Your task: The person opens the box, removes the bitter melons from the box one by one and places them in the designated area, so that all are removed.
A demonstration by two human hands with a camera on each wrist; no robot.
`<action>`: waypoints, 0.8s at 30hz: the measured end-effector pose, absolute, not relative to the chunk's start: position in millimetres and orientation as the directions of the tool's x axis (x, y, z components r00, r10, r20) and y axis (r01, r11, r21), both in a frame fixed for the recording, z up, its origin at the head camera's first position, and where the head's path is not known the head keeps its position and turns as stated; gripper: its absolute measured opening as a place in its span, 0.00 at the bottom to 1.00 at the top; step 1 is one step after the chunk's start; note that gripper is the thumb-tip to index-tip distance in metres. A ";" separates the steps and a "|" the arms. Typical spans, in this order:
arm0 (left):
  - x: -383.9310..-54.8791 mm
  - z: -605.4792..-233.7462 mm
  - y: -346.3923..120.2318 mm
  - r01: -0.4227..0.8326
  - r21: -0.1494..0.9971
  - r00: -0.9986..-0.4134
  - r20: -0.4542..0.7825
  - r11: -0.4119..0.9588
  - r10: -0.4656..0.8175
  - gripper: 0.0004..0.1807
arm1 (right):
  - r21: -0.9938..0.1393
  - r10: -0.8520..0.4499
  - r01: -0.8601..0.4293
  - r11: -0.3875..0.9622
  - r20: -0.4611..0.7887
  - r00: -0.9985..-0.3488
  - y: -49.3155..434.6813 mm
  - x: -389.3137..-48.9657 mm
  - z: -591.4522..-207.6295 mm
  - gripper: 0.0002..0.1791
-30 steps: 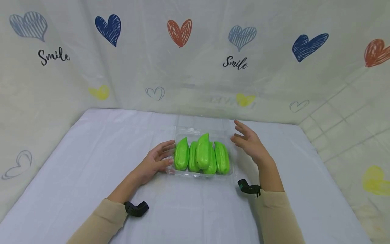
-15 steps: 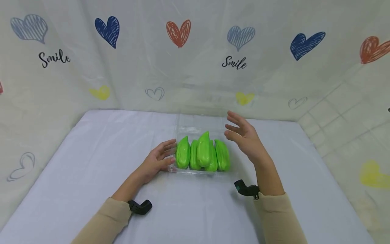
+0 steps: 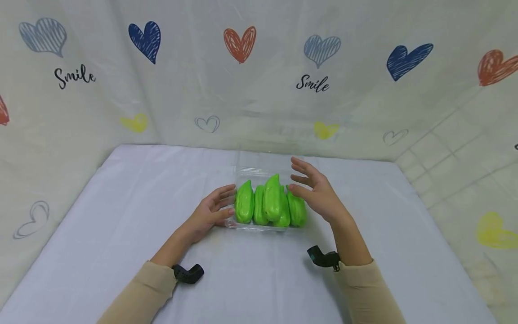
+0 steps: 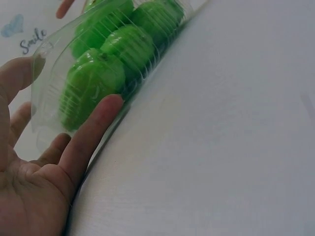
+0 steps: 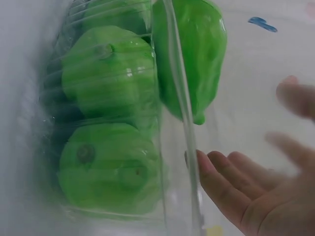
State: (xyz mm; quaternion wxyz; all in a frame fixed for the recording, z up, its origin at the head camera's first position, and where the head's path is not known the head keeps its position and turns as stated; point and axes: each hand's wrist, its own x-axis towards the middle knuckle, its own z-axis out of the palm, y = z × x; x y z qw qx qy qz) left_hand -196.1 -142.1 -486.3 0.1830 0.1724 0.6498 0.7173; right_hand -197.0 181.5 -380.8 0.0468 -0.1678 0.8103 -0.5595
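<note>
A clear plastic clamshell box [image 3: 255, 228] stands on the table, its see-through lid [image 3: 259, 159] raised at the back. Inside are several bright green, tapering, fruit-like pieces, their exact kind unclear. One green piece [image 3: 272, 198] lies on top of the others, tip pointing away. My left hand [image 3: 207, 215] rests against the box's left side with relaxed fingers; the left wrist view shows a fingertip [image 4: 113, 101] along the outer wall. Above the box's right end, my right hand [image 3: 317, 189] hovers with fingers spread, holding nothing. It covers part of the rightmost green piece [image 3: 297, 210].
A white cloth [image 3: 251, 283] covers the table. Behind it hangs a pale curtain [image 3: 267, 99] printed with hearts and the word Smile. Both wrists carry small black cameras, the left one [image 3: 188, 273] and the right one [image 3: 323, 257].
My right hand has moved left, from beside the box to over its right end, rising and then dipping slightly. My left hand stays at the box's left side. The green pieces keep their arrangement.
</note>
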 end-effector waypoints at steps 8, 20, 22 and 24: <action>-197.9 -486.5 -141.9 -0.046 0.995 -0.873 0.004 -0.092 0.487 0.39 | -0.910 -0.345 -0.182 0.373 0.046 -0.938 177.2 -196.6 -383.7 0.36; -197.5 -487.7 -141.0 -0.047 0.994 -0.874 0.007 -0.098 0.485 0.39 | -0.884 -0.381 -0.171 0.435 -0.009 -0.924 171.9 -193.4 -387.1 0.39; -197.2 -487.7 -141.5 -0.045 0.994 -0.874 0.008 -0.097 0.487 0.39 | -0.879 -0.383 -0.166 0.446 -0.019 -0.924 170.4 -193.0 -388.5 0.39; -196.8 -487.8 -142.3 -0.043 0.994 -0.872 0.010 -0.097 0.489 0.39 | -0.876 -0.386 -0.166 0.454 -0.026 -0.922 169.3 -192.9 -390.7 0.39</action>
